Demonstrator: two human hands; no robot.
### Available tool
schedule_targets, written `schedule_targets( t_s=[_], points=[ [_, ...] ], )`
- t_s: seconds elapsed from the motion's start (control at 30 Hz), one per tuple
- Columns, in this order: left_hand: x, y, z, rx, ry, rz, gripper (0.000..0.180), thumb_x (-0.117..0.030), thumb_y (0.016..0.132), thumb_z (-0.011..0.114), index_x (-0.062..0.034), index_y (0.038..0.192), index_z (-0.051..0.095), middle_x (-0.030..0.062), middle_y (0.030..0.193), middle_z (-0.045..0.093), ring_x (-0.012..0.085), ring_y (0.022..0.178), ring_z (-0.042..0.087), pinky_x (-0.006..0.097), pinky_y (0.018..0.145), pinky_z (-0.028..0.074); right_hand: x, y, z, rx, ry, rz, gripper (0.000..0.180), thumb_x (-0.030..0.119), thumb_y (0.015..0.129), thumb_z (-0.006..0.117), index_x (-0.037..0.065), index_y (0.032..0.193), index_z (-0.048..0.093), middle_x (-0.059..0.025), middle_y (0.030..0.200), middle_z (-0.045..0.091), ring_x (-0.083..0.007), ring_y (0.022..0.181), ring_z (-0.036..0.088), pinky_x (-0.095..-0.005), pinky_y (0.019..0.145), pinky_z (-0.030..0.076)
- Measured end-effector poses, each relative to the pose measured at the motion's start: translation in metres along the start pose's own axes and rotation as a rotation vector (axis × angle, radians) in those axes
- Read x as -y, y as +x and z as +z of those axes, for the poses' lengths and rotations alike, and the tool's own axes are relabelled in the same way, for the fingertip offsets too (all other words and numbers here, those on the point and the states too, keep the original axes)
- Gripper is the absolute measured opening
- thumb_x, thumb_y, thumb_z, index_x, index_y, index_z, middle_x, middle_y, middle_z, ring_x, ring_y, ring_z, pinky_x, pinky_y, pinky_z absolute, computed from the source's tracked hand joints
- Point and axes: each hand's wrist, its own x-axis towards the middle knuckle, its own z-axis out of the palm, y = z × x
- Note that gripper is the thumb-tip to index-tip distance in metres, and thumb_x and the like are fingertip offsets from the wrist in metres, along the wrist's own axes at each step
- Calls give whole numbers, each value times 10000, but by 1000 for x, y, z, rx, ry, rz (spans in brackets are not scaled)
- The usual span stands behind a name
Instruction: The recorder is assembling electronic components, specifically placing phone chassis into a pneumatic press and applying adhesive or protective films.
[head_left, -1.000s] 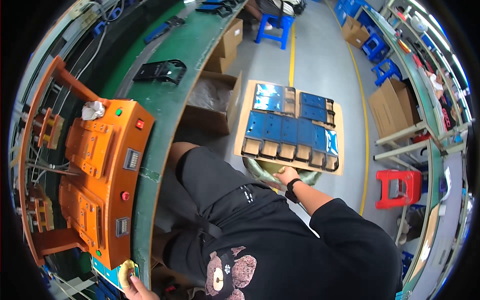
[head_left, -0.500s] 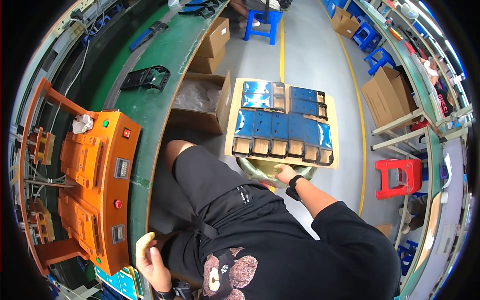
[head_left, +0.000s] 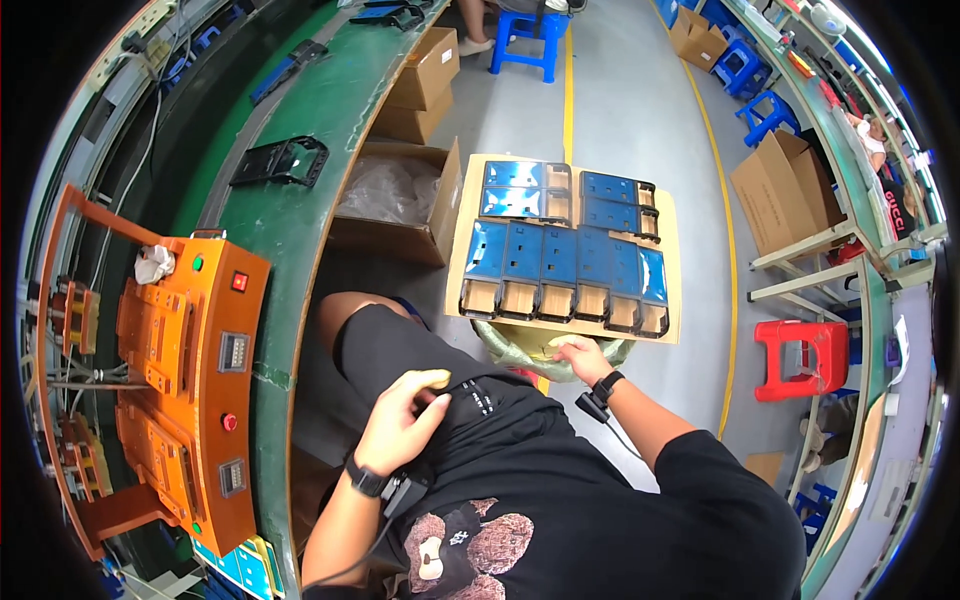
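My left hand [head_left: 400,418] hangs over my lap, a yellow cover on a fingertip, thumb and index finger apart with nothing between them. My right hand [head_left: 583,355] is just beyond my lap, at the opening of a pale green bag [head_left: 508,345] under the near edge of a cardboard sheet [head_left: 457,300]. Its fingers, also with yellow tips, are bunched together; what they hold, if anything, I cannot make out. Several black frames with shiny blue panels [head_left: 560,252] lie in rows on the sheet, just past this hand.
An orange machine [head_left: 215,340] with buttons and displays stands on the green bench [head_left: 290,250] at left. Another black frame [head_left: 283,160] lies farther along it. An open carton [head_left: 400,240] with clear plastic sits beside the bench. A red stool [head_left: 800,360] stands at right.
My left hand has moved from the bench edge up and right, over my lap. My right hand stays by the green bag, shifted only slightly.
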Motion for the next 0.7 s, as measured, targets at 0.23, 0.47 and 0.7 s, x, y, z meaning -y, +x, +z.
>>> schedule_targets(
  t_s=[0.23, 0.47, 0.7],
  points=[
    [21, 109, 70, 384, 247, 11, 500, -281, 842, 721, 9, 1230, 594, 184, 1032, 662, 286, 854, 666, 367, 790, 532, 72, -46, 3, 47, 286, -15, 332, 247, 1036, 468, 6, 1176, 648, -72, 1070, 681, -168, 944, 661, -303, 904, 465],
    [21, 152, 119, 448, 61, -134, 235, -191, 850, 710, 6, 978, 710, 152, 767, 697, 209, 689, 672, 328, 664, 520, 118, -69, 5, 228, 693, -135, 411, 246, 1063, 390, -96, 1185, 583, -175, 1134, 652, -258, 1033, 640, -375, 964, 465],
    [37, 174, 126, 456, 402, -99, 164, -145, 835, 719, 8, 892, 725, 137, 736, 707, 174, 659, 689, 311, 628, 526, 54, -45, -30, -255, 466, 208, 291, 260, 979, 600, -10, 1082, 634, -78, 946, 686, -163, 861, 687, -268, 716, 507]
  ],
)
